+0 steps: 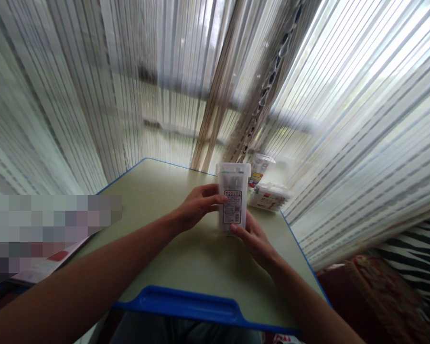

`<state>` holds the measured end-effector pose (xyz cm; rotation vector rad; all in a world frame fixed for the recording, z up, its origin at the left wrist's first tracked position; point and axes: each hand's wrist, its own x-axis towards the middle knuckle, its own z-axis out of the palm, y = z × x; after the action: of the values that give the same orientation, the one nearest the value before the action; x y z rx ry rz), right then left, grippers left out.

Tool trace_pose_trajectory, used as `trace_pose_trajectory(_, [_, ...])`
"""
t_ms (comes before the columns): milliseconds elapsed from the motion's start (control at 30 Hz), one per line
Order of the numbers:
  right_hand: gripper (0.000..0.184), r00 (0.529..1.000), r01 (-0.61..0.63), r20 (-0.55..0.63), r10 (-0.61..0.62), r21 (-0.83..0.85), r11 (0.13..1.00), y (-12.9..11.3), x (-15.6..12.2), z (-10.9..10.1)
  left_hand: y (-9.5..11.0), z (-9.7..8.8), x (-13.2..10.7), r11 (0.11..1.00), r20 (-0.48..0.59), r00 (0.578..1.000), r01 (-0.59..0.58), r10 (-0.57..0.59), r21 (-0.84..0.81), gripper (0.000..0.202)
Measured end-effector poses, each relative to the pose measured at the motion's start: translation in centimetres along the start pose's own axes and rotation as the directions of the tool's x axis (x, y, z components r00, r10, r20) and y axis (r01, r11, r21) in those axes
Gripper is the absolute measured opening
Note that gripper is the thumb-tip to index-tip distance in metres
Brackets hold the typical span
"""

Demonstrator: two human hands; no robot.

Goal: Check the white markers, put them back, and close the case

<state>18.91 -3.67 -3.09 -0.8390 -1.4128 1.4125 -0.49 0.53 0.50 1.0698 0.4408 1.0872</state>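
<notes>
A translucent white plastic box (232, 179) with a lid stands upright between my hands above the table, a printed label facing me. My left hand (200, 204) grips its left side, the thumb lying over the label's edge. Low on the right, my right hand (255, 236) holds the box near its bottom, thumb on the front and the other fingers largely hidden behind. The contents are too blurred to make out. Whether the bottom touches the tabletop I cannot tell.
The pale table (157, 191) has a blue rim and a blue front tray (189, 303). At its back right are a clear printed package (261, 169) and a white printed pack (268, 197). String curtains (172, 95) hang behind. A patterned cloth (376, 286) lies at right.
</notes>
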Motion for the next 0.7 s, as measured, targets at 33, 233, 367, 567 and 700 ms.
trace_pose_trajectory(33, [0.047, 1.0, 0.004, -0.009, -0.004, -0.003, 1.0, -0.04, 0.04, 0.02, 0.01, 0.04, 0.0, 1.0, 0.003, 1.0, -0.004, 0.004, -0.01, 0.036])
trace_pose_trajectory(233, [0.053, 0.998, 0.048, -0.035, -0.049, -0.048, 0.998, -0.36, 0.15, 0.0, 0.05, 0.21, -0.02, 0.999, -0.012, 1.0, -0.018, 0.018, -0.041, 0.039])
trace_pose_trajectory(367, [0.061, 0.995, 0.087, -0.049, -0.093, -0.107, 0.99, -0.38, 0.08, 0.11, -0.08, 0.18, -0.01, 0.998, -0.015, 1.0, -0.012, 0.011, -0.056, 0.039])
trace_pose_trajectory(567, [0.073, 0.978, 0.177, -0.068, -0.197, -0.23, 0.957, -0.21, 0.1, 0.3, -0.34, 0.02, 0.09, 0.999, 0.016, 1.0, -0.011, 0.012, -0.031, 0.04])
trace_pose_trajectory(700, [0.081, 0.96, 0.234, -0.081, -0.269, -0.298, 0.925, -0.24, 0.19, 0.38, -0.61, -0.15, 0.21, 1.0, 0.035, 0.999, -0.021, 0.021, -0.023, 0.039])
